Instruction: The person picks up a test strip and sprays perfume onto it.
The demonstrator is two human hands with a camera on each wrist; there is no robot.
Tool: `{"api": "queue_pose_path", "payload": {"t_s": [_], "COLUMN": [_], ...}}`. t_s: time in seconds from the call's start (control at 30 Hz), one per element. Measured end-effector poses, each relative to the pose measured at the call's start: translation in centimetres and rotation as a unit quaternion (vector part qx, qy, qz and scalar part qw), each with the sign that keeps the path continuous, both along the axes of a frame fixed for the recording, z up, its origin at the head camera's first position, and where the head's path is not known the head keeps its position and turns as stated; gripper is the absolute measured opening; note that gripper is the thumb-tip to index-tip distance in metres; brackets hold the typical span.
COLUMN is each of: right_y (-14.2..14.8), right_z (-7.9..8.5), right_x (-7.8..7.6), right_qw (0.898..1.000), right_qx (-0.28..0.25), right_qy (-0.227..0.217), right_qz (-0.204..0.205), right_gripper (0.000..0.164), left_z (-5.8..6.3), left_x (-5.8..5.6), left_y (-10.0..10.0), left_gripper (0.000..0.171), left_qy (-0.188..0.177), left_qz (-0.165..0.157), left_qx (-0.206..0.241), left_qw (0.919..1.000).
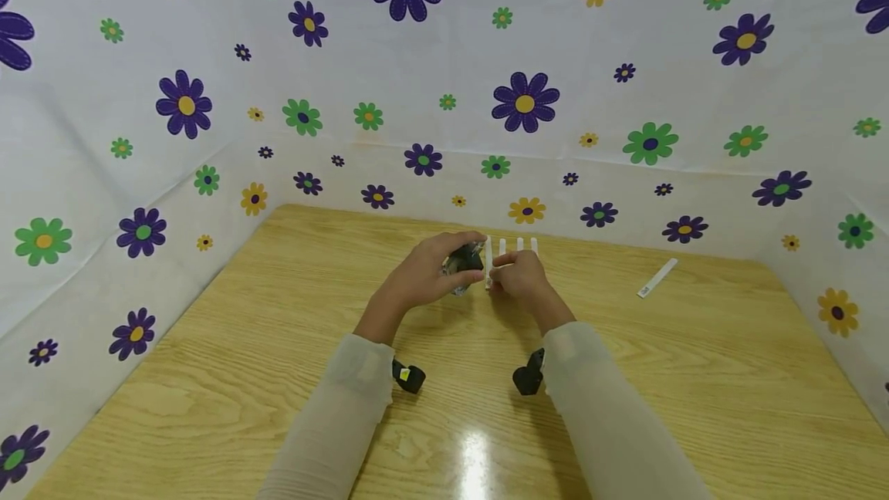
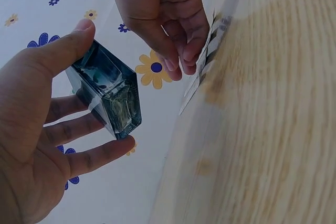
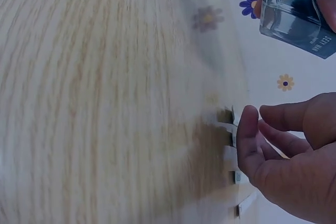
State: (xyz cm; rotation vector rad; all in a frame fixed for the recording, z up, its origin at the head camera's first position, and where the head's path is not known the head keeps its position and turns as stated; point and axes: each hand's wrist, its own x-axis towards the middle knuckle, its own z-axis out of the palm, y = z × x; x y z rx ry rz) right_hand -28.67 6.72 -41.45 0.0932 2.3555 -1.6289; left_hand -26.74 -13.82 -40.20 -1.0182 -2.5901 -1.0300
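Observation:
My left hand (image 1: pixel 432 268) holds a dark blue-green glass perfume bottle (image 2: pixel 107 90), tilted, thumb on one side and fingers on the other. Lettering shows on its face in the right wrist view. Just to the right, my right hand (image 1: pixel 522 276) is low over a row of several white paper strips (image 1: pixel 520 244), its fingers bent. Its thumb and fingertips are right at the edge of the leftmost strip (image 1: pixel 488 262). A small gap shows between thumb and index finger in the right wrist view, with nothing visible in it. The hand hides the lower parts of the other strips.
One more white strip (image 1: pixel 657 278) lies apart on the wooden table (image 1: pixel 208 376), toward the right. A white flower-printed sheet (image 1: pixel 458 45) stands behind the table and along its sides. Each wrist wears a black camera (image 1: pixel 410 378).

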Motion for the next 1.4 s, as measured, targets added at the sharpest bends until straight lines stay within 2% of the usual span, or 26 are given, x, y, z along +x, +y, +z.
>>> {"api": "queue_pose_path", "payload": {"t_s": [0.1,0.17,0.33,0.5,0.73,1.13,1.4], "right_y": [0.3,0.5,1.4,2.8,5.0,11.1,15.8], "right_z": [0.3,0.6,1.4,2.1,3.2,4.4,4.4], "right_x": [0.1,0.1,0.2,0.3,0.7,1.7,2.2], "right_qw": [0.999,0.999,0.999,0.998,0.998,0.995,0.991], "right_qx": [0.037,0.042,0.022,0.030,0.027,0.080,0.118], "right_qy": [0.021,0.024,0.025,0.040,0.032,0.037,0.043], "right_qz": [0.014,0.018,0.027,0.043,0.055,0.047,0.050], "right_gripper": [0.030,0.030,0.033,0.034,0.037,0.044,0.053], "left_z": [-0.1,-0.1,-0.2,-0.2,-0.2,-0.1,-0.1], "left_x": [0.0,0.0,-0.1,-0.1,0.1,0.2,0.2], "left_y": [0.0,0.0,0.0,0.1,0.1,0.2,0.1], "left_gripper": [0.059,0.059,0.058,0.058,0.058,0.058,0.058], "left_qy": [-0.001,-0.002,-0.003,-0.001,-0.006,0.002,-0.001], "left_qz": [0.002,0.004,0.004,0.000,0.009,0.006,0.010], "left_qx": [0.000,-0.001,-0.003,-0.004,-0.005,-0.008,-0.012], "left_qw": [1.0000,1.0000,1.0000,1.0000,0.9999,0.9999,0.9999]}}
